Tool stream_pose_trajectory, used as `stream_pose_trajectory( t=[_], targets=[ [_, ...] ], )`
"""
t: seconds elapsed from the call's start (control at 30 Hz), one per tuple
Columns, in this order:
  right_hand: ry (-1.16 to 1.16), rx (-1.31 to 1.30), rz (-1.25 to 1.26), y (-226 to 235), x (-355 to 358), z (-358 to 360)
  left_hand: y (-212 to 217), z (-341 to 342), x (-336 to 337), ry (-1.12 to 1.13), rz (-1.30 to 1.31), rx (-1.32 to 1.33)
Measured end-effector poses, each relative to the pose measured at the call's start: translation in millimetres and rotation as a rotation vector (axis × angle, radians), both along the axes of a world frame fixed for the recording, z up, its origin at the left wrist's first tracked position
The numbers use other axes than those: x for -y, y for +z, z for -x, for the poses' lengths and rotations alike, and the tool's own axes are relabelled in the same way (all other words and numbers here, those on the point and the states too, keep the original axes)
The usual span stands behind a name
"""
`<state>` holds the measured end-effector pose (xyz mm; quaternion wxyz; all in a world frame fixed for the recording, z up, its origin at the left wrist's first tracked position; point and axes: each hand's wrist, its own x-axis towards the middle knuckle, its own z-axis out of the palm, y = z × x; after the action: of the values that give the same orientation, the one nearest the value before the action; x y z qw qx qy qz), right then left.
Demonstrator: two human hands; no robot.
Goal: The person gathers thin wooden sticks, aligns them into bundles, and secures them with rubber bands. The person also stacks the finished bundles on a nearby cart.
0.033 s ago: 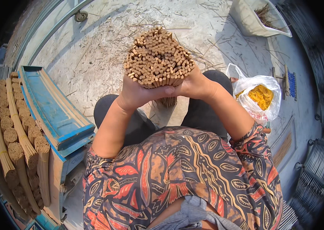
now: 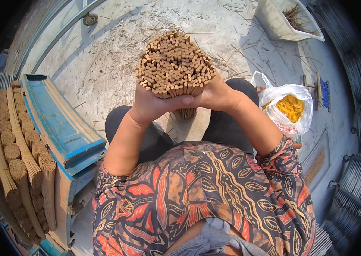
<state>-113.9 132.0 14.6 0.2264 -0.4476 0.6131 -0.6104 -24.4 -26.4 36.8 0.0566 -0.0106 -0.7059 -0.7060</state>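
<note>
Between my two hands stands a thick bundle of brown incense sticks [image 2: 176, 64], cut ends facing up, out in front of my body. My left hand [image 2: 149, 104] wraps its near left side, and my right hand [image 2: 215, 93] clasps the right side. Both thumbs meet across the near face of the bundle, under the ends. The fingers behind are hidden by the sticks. The stick ends stand at slightly uneven heights. Lower parts of the bundle show below my hands, between my knees.
At left, tied stick bundles [image 2: 18, 168] lie stacked beside a blue tray [image 2: 56, 115] with loose sticks. To the right sits a plastic bag [image 2: 270, 96] of yellow rubber bands [image 2: 290, 107]. A white tub [image 2: 274, 25] stands far right; broken sticks litter the floor [image 2: 116, 55].
The top of the bundle has shifted very slightly to the left, my left hand with it. Both hands keep their hold.
</note>
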Motion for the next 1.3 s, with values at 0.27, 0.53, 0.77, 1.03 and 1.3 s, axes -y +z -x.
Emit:
stream_pose_trajectory(
  t=[0.27,0.53,0.77,1.03,1.3],
  targets=[
    [0.005,-0.057,0.058,34,-3,-13,39,-17,9,-0.179,-0.236,0.406],
    [-0.039,-0.192,0.001,-13,0,-9,-30,-14,0,0.019,0.058,-0.017],
    [-0.014,-0.079,0.128,7,-12,-24,4,-24,-11,-0.073,-0.002,-0.111],
    [-0.065,-0.289,0.226,8,-25,-36,-13,-40,-23,-0.227,0.125,-0.083],
    [-0.047,-0.138,0.138,-1,-30,-52,-59,-58,-15,-0.141,0.185,-0.058]
  ],
)
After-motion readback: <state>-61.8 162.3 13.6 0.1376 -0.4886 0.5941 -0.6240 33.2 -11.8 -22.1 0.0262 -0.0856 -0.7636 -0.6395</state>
